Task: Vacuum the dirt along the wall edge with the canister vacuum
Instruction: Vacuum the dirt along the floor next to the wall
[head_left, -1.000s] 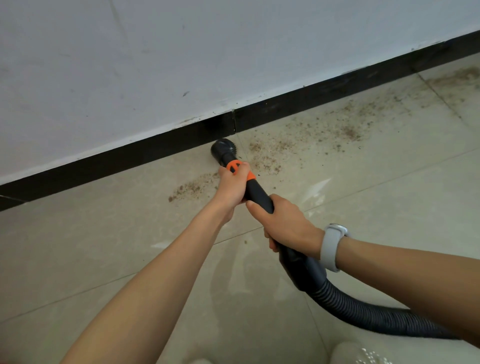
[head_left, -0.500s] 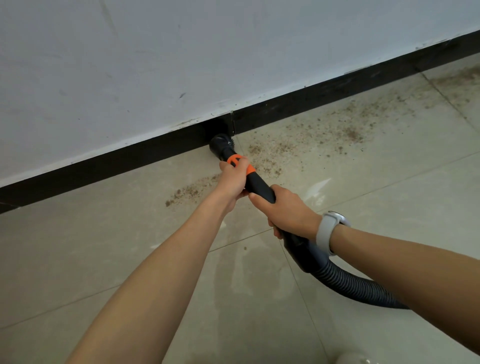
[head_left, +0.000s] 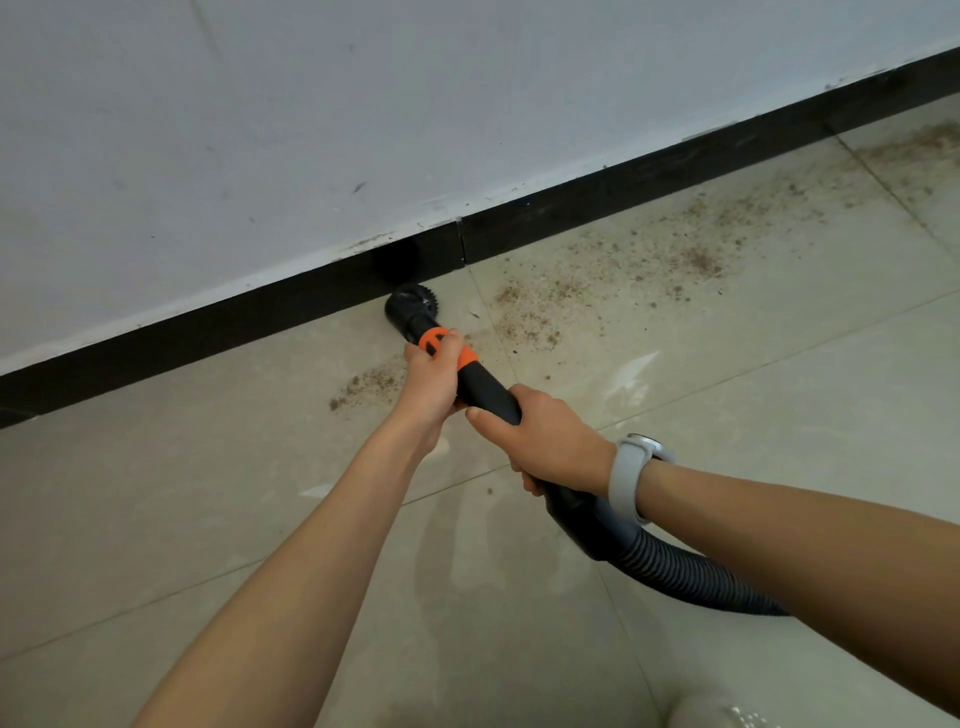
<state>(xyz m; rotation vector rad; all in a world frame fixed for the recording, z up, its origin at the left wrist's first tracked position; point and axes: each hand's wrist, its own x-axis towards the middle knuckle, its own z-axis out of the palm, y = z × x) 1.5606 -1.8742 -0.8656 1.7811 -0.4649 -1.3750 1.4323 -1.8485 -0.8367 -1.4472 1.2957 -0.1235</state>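
Nearest, behind the grip: ribbed black hose curving off to the person's right, flexible, likely to drag, so leave it slack. A pale grey watch sits on the right wrist. Right hand is wrapped round the smooth black wand; left hand is curled round it just ahead, at the orange collar. Both hold firm, fingers closed on the tube.

Just beyond the left hand: round brush nozzle, bristle ring facing down, on the floor right beside the black baseboard.

Step, as I judge it: run the nozzle along the baseboard w/ bristles flat, slow passes.

Dirt, brown and gritty, lies right of the nozzle; a smaller patch sits left of the grip. More spreads far right. Glossy beige tile, matte white wall behind.
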